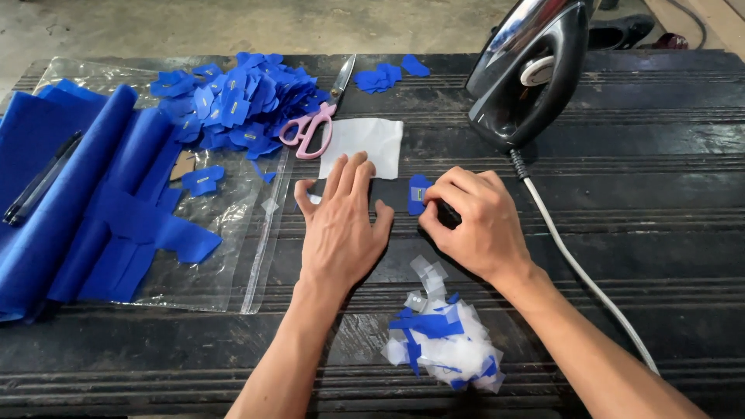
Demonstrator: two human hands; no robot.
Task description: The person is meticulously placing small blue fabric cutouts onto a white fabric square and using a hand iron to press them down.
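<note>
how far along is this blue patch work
Done: a big pile of blue pieces beside the pink scissors. In hand: the right hand holds a dark tool against one blue piece; the left hand lies flat. Left: folded blue fabric remains uncut.

Dark tool [448,214] mostly hidden (inside right hand [473,225]); blue fabric [54,194] cut by left edge

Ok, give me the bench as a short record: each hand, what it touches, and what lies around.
left hand: flat on dark table, fingertips at white sheet
right hand: pinching small blue fabric piece
behind: pink scissors, pile of blue pieces, black iron upright
left: folded blue fabric, clear bag
near: scrap heap
</note>
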